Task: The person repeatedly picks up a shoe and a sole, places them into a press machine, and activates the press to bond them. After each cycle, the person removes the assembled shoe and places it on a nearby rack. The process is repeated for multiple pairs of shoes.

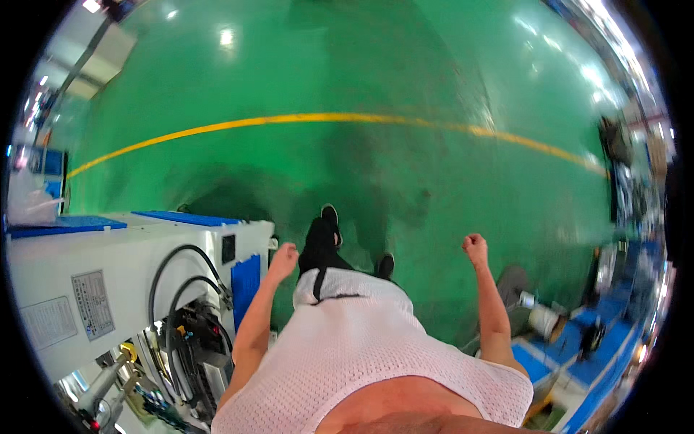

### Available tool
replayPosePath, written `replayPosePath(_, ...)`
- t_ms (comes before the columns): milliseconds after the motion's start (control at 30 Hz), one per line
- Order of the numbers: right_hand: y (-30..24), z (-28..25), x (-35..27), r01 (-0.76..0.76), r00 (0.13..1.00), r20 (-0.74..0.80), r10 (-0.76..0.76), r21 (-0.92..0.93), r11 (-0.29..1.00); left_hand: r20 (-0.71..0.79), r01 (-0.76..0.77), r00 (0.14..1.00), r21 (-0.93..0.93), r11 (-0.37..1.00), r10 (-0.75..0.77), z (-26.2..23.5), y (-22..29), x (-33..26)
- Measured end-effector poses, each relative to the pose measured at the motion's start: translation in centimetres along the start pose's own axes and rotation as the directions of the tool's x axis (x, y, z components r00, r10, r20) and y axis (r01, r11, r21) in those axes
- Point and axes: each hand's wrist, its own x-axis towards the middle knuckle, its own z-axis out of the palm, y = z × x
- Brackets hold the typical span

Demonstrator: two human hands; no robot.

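Note:
My left hand (284, 259) hangs beside my hip, close to the end of a white machine (144, 249) with blue panels. Its fingers are curled in, and nothing shows in them. My right hand (475, 248) is held out over the green floor (426, 195), away from any object. Those fingers are also folded into a loose fist with nothing visible inside. Between the hands, my legs are in mid-stride, the left dark shoe (330, 215) ahead of the right one (386, 266).
A curved yellow line (318, 117) crosses the floor ahead. Black hoses (153, 289) loop from the machine's near side at left. To the right stand blue-topped benches (603, 358) with a pale cylindrical container (543, 321). A dark bundle (614, 141) sits further off at right.

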Motion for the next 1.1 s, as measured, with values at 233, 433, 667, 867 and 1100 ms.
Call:
replayPosePath(233, -25.7, 16.5, 19.5, 0.202, 0.935, 0.307, -0.177, -0.053, 0.978, -0.158, 0.077, 0.982, -0.151, 0.986, -0.101, -7.8, -3.3, 14.2)
replayPosePath(433, -30.8, 36.5, 29.9, -0.368, 0.386, 0.913, 0.132, 0.021, 0.93, -0.24, -0.018, 0.969, -0.325, 0.946, -0.065, -25.0, 3.4, 26.4)
replayPosePath(667, -67.3, 50.9, 29.9, 0.427, 0.508, 0.861, -0.028, -0.224, 0.876, -0.392, 0.169, 0.816, -0.541, 0.824, -0.424, -38.2, -5.3, 29.9)
replayPosePath(867, -90.1, 76.9, 33.4, 0.968, 0.098, 0.901, -0.422, 0.012, 0.251, -0.474, 0.385, 0.335, -0.72, 0.577, -0.815, -39.3, -14.9, 27.1)
replayPosePath(1100, -124.4, 103.6, -1.0, 0.727, -0.585, 0.663, -0.467, 0.684, 0.061, -0.367, 0.493, 0.055, -0.799, 0.345, -0.928, -31.6, -14.4, 23.6)
